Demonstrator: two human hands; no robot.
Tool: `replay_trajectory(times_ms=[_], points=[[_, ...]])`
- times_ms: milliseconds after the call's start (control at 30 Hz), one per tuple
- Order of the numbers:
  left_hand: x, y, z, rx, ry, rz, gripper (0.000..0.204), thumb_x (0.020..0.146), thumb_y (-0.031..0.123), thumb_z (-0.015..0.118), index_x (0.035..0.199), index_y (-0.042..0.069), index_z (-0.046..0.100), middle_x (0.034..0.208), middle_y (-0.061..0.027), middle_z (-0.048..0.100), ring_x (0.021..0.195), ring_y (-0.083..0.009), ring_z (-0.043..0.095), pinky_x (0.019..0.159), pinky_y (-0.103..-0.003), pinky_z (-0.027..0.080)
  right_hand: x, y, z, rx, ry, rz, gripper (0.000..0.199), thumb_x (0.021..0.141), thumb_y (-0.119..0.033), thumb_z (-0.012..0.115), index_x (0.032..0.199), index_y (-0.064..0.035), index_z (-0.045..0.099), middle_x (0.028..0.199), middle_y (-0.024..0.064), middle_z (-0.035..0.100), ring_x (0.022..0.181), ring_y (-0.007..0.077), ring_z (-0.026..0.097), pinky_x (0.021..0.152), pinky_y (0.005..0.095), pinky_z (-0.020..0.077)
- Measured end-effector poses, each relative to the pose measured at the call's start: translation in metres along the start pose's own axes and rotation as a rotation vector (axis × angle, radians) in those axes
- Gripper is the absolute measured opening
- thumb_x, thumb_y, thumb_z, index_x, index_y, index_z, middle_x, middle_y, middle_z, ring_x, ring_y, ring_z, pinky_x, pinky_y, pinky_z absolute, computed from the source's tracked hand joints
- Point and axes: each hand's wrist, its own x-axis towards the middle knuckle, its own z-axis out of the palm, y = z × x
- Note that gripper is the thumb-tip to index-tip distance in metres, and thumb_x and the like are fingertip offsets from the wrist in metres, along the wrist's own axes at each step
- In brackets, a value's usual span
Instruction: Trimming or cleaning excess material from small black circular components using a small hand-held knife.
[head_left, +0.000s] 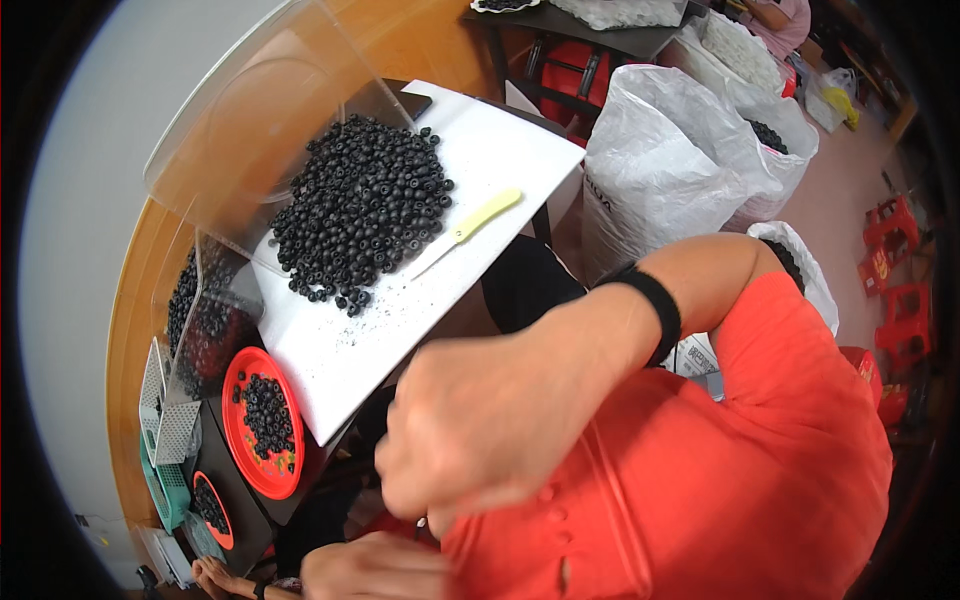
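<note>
My right hand (485, 420), with a black band at the wrist, is raised in front of my red shirt, its fingers curled closed. A tiny pale spot shows below its fingers; I cannot make out what they hold. Lower down, my left hand (375, 566) is blurred, its fingers hidden from sight. Beyond the hands lies a white board (330, 375). On it rests a heap of small black ring-shaped pieces (365, 205) with holes. A knife (485, 215) with a pale yellow handle lies beside the heap, and dark crumbs dot the board near it.
A clear plastic panel (270, 110) stands behind the heap. Left are a red plate (235, 430) of black pieces and a white perforated basket (172, 430). Another person's hands (215, 577) show at lower left. White woven sacks (650, 170) and red stools (905, 325) stand right.
</note>
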Motion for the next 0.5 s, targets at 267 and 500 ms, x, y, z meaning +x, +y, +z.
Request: replay_trajectory(times_ms=[267, 500], points=[[-0.028, -0.001, -0.004, 0.279, 0.905, -0.196, 0.009, 0.079, 0.003, 0.057, 0.081, -0.004, 0.062, 0.077, -0.0162, 0.060, 0.054, -0.0209, 0.056, 0.047, -0.028, 0.046, 0.011, -0.032, -0.007, 0.218, -0.098, -0.141, 0.026, 0.087, -0.023, 0.069, 0.079, 0.0012, 0.066, 0.070, 0.0218, 0.064, 0.070, 0.0392, 0.066, 0.063, 0.0465, 0.0494], [-0.032, -0.050, -0.016, 0.093, 1.105, -0.609, 0.016, 0.086, 0.005, 0.072, 0.093, -0.009, 0.067, 0.078, -0.0125, 0.061, 0.057, -0.0179, 0.060, 0.044, -0.025, 0.043, 0.021, -0.043, 0.031, 0.173, -0.152, -0.091, 0.025, 0.087, -0.023, 0.068, 0.081, 0.0010, 0.066, 0.073, 0.0215, 0.065, 0.071, 0.0390, 0.066, 0.063, 0.0469, 0.0502]])
